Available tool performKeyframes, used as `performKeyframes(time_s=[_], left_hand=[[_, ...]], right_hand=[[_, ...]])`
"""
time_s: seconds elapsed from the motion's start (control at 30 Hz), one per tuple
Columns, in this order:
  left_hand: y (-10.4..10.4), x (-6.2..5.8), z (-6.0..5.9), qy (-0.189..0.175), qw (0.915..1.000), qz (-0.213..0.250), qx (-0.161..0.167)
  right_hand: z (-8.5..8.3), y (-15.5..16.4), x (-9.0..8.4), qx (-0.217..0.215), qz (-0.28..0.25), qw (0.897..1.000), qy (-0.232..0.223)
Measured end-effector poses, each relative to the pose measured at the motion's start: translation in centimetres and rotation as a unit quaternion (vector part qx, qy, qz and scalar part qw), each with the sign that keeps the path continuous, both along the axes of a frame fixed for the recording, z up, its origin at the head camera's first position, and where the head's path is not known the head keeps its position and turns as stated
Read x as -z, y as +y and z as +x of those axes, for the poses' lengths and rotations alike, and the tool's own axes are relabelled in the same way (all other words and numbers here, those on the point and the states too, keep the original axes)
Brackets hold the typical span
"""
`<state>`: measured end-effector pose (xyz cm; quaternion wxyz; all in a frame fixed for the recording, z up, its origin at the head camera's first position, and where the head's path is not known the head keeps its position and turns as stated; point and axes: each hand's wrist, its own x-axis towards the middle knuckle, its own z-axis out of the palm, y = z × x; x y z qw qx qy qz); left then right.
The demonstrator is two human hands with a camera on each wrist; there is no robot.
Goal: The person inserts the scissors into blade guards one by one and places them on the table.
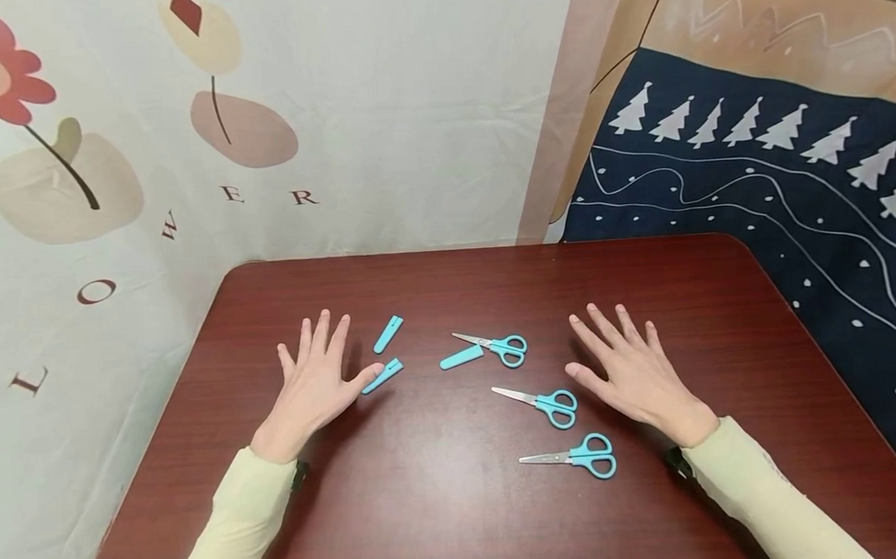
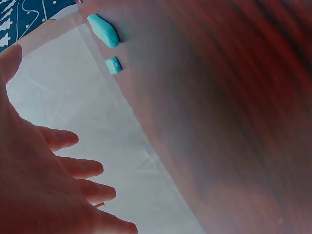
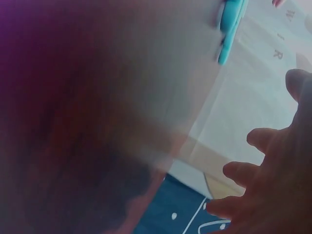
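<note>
The left hand is spread toward the left edge of the desk, its fingers pointing at the far edge and its grip apart. Its thumb overlaps the near left cap in the head view, though whether they touch cannot be told; the far left cap lies just beyond, closer to the far edge. The right hand is spread toward the right edge, its grip likewise apart. Between the hands lie the far scissors, with the third cap close against their near side. The middle scissors lie near the right thumb, and the near scissors are farthest from the far edge; all three point their blades toward the left edge. A pale cloth with flowers and letters stands behind the far edge; a dark blue cloth shows past the right edge.
</note>
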<state>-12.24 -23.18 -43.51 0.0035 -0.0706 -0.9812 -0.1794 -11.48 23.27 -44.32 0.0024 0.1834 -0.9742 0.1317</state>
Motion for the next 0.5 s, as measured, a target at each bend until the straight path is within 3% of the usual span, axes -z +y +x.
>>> performKeyframes(time_s=[0.5], left_hand=[[1.1,0.0,0.4,0.021,0.9997,0.007,0.01]], right_hand=[[2.8,-2.9,0.5,-0.076,0.02,0.997,-0.014]])
